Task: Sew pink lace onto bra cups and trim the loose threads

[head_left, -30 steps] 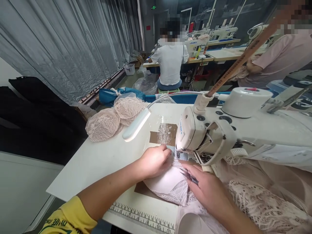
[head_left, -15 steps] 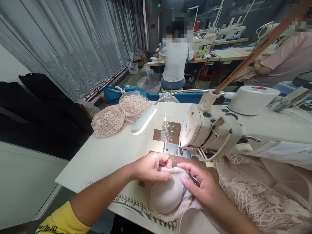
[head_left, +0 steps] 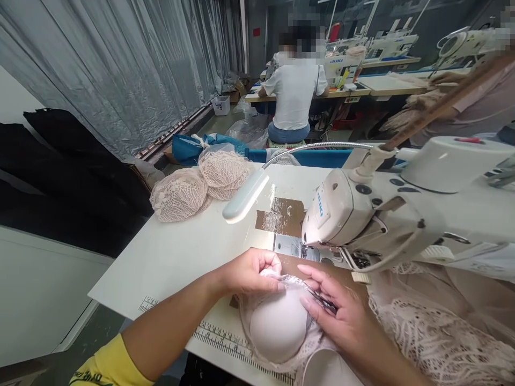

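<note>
My left hand (head_left: 260, 272) pinches the upper lace edge of a pale pink bra (head_left: 277, 329), thumb on top and fingers curled. The bra's smooth moulded cup faces up, with lace spread around it, and a second cup (head_left: 328, 370) lies at the bottom of the view. Dark metal thread snips (head_left: 325, 303) rest in my right hand (head_left: 336, 305), between thumb and palm. Its index finger stretches out over the cup's upper right edge. Just beyond my hands stands the sewing machine's needle area, with a metal plate (head_left: 286, 245).
A white sewing machine (head_left: 333, 209) fills the right side, with lace fabric (head_left: 446, 332) heaped below it. Lace cups (head_left: 181, 194) are piled at the table's far left. A lamp (head_left: 246, 197) on a bendy arm hangs over the table (head_left: 161, 257). Two people sit at machines beyond.
My right hand's fingers have lifted and spread from the lace edge, the snips staying in the hand. The left hand keeps its pinch. The view has shifted slightly.
</note>
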`<state>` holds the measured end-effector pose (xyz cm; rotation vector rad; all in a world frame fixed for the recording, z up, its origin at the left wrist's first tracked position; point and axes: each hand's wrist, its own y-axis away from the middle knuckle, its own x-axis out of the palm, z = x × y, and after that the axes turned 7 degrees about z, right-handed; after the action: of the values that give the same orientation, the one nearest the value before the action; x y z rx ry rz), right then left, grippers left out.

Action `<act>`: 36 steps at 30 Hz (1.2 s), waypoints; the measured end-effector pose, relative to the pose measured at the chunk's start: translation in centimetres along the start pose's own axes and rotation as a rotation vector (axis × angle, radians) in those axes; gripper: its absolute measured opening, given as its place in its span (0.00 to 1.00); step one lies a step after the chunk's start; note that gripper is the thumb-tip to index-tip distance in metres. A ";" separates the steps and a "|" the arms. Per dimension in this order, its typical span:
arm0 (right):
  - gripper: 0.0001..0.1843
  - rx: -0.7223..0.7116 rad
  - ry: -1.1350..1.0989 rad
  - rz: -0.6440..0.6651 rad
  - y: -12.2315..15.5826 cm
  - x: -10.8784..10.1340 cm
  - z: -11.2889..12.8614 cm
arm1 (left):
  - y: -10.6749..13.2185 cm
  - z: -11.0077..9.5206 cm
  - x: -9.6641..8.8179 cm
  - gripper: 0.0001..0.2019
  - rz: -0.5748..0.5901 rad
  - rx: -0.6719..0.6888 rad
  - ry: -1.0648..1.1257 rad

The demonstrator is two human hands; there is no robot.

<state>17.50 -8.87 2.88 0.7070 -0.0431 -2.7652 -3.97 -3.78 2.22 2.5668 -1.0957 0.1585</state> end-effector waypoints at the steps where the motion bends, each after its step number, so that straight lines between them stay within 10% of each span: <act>1: 0.20 -0.016 0.022 -0.021 0.0 0.0 0.0 | 0.0 -0.1 0.0 0.19 0.004 -0.002 -0.011; 13: 0.20 -0.131 0.411 -0.200 -0.1 -0.3 -1.8 | 0.5 -0.5 0.6 0.16 -0.046 -0.012 -0.022; 21: 0.22 -0.598 0.575 -0.123 0.0 -0.4 -2.1 | 0.4 0.3 0.6 0.18 -0.044 -0.007 -0.012; 36: 0.19 -0.654 0.641 -0.174 -0.3 -0.1 -2.1 | 0.6 -0.1 1.1 0.18 -0.030 -0.015 -0.028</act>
<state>18.46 -8.49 1.07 1.3701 1.0274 -2.3184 -3.64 -4.94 2.72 2.5781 -1.0643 0.1073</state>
